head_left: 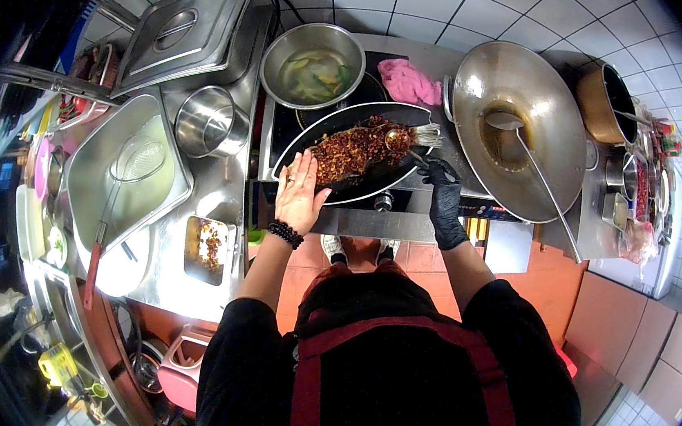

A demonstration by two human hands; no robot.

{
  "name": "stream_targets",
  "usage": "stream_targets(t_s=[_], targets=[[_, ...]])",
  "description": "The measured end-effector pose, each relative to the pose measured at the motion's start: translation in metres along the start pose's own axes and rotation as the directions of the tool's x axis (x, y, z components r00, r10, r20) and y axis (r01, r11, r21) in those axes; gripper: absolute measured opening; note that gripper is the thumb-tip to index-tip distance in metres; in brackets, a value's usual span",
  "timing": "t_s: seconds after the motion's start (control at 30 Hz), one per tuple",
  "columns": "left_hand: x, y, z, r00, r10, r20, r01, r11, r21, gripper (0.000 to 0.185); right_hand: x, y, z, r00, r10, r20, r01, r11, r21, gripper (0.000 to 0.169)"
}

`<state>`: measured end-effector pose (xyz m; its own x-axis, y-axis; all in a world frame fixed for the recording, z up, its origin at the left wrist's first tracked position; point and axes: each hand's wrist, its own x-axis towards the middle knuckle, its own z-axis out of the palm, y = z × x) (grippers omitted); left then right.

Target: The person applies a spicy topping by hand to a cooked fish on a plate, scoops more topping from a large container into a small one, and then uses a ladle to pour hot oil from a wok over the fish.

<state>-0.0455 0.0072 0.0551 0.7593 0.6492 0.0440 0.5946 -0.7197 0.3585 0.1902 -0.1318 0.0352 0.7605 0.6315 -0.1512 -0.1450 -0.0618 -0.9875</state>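
A whole fish (366, 152) coated in red chilli flakes and seeds lies on a black boat-shaped dish with a pale rim (358, 196). Its pale tail (428, 135) points right. My bare left hand (299, 186), with a dark bead bracelet at the wrist, is spread palm down over the fish's left end; whether it presses on the fish cannot be told. In a black glove, my right hand (440, 182) grips the handle of a metal spoon (397, 140). The spoon's bowl rests over the chilli coating near the tail.
Behind the dish stands a steel bowl of liquid and vegetables (315, 67), beside a pink cloth (408, 82). A wok (537, 71) with brown liquid and a ladle (539, 178) stands right. Leftward are a strainer (139, 158), a steel pot (209, 121) and a small chilli tray (211, 275).
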Motion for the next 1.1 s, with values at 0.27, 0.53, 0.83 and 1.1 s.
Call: stream_targets(t_s=[0.27, 0.53, 0.83, 1.1], targets=[[0.002, -0.005, 0.002, 0.999, -0.03, -0.034, 0.031, 0.999, 0.028, 0.052, 0.008, 0.003, 0.024, 0.991, 0.121, 0.054, -0.12, 0.992, -0.026, 0.018], [-0.002, -0.011, -0.003, 0.992, -0.076, -0.096, 0.069, 0.995, -0.072, 0.047, -0.001, -0.02, 0.067, 0.973, -0.05, 0.227, 0.067, 0.996, -0.067, 0.016], [-0.074, -0.04, -0.071, 0.681, -0.728, -0.078, -0.032, 0.076, -0.997, 0.03, -0.044, -0.067, 0.128, 0.877, 0.008, 0.481, -0.011, 1.0, 0.002, 0.019], [-0.162, -0.077, -0.097, 0.465, -0.768, -0.44, -0.023, 0.487, -0.873, 0.025, -0.113, -0.052, 0.233, 0.446, -0.172, 0.878, 0.283, 0.958, 0.044, 0.016]])
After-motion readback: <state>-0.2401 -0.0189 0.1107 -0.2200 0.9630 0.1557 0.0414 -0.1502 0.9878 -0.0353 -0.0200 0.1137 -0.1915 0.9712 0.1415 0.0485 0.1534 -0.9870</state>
